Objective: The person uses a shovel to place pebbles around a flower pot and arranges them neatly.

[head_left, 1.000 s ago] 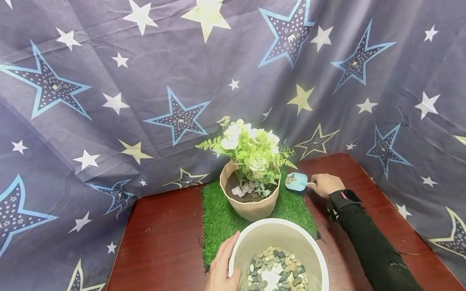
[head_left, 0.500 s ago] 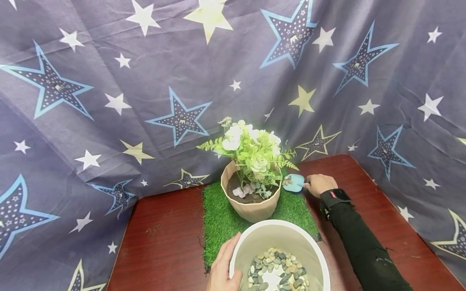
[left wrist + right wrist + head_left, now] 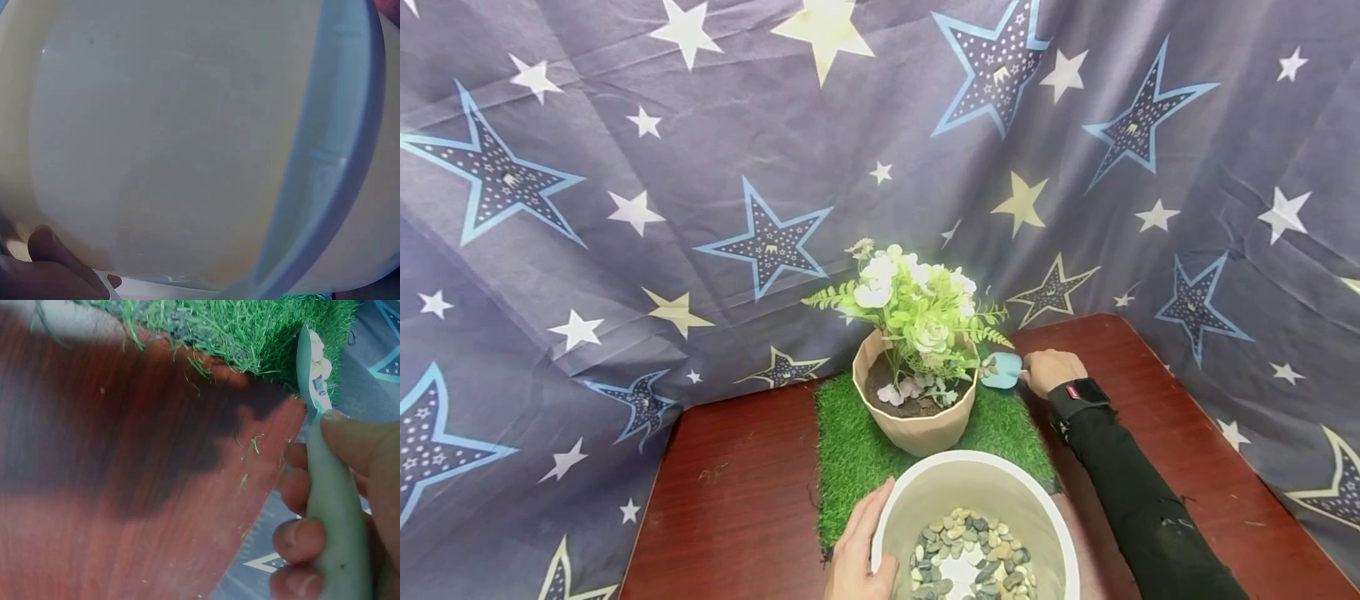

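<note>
My right hand [image 3: 1054, 371] grips the handle of a pale blue hand trowel [image 3: 1003, 372] at the right of the flowerpot. The right wrist view shows fingers curled round the pale handle [image 3: 337, 512], thumb on top, and small pebbles [image 3: 322, 367] in the scoop. A faceted beige flowerpot [image 3: 925, 432] contains dark soil and white-flowered greenery [image 3: 925, 304]. Nearer me, my left hand [image 3: 859, 550] holds the rim of a whitish bucket [image 3: 985, 487], thumb over the inside. Mixed pebbles [image 3: 951, 533] ring its bottom. In the left wrist view the bucket's wall [image 3: 169, 125] fills the picture.
Under the pot lies a green artificial turf mat [image 3: 850, 442] on a reddish-brown wooden table [image 3: 722, 500]. A grey star-patterned cloth [image 3: 865, 125] hangs behind and at both sides. Stray grass blades [image 3: 254, 445] lie on the table.
My right hand has shifted slightly left with the trowel, bringing the scoop nearer the flowerpot. The left hand and the bucket have stayed put.
</note>
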A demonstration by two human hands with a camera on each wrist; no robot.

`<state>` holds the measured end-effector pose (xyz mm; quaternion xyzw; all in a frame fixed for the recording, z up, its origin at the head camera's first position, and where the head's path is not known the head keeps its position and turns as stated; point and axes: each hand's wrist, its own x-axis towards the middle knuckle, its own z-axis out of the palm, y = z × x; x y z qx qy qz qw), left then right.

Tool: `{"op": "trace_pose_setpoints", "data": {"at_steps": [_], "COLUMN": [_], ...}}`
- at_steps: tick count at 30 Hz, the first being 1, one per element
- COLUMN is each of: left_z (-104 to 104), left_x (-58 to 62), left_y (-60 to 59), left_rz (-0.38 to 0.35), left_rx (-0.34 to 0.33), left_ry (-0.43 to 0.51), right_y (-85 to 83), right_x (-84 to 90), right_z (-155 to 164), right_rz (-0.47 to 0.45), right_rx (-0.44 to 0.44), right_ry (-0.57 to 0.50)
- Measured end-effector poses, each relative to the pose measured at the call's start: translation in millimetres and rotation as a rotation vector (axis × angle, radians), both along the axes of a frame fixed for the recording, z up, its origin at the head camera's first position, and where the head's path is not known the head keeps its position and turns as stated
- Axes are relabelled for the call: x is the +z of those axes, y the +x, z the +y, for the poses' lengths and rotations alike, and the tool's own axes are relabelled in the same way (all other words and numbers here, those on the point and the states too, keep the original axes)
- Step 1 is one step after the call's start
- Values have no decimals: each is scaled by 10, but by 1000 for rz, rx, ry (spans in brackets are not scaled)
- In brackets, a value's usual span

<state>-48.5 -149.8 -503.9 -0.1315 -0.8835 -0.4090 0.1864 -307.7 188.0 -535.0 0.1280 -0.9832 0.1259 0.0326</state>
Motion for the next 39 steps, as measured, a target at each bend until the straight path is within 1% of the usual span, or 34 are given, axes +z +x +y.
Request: {"op": "trace_pose_setpoints", "data": {"at_steps": [3, 12, 15, 20, 26, 29, 33, 39], "left_z": [-3, -8, -3, 10, 12, 17, 22, 13], "left_x": [-5, -25, -24, -10, -1, -7, -16, -32], "left_y": [-2, -2, 3, 10, 10, 7, 6, 3], "left_rz": [-1, 8, 0, -39, -49, -45, -30, -19], "left_rx": [-5, -8, -1, 24, 25, 23, 23, 20], "left_ry": [1, -8, -2, 9, 6, 10, 16, 22], "right_y": [-3, -16, -11, 12, 47, 85, 122, 135], "right_x": [20, 54, 48, 31, -29, -62, -111, -135], "right_z": [-19, -65, -74, -56, 45, 112, 175, 230], "right_rz": [52, 135, 152, 133, 93, 67, 26, 8], "right_rx": [6, 8, 1, -13, -21, -16, -11, -2], "right_ry": [7, 26, 29, 19, -28, -51, -47, -51]}}
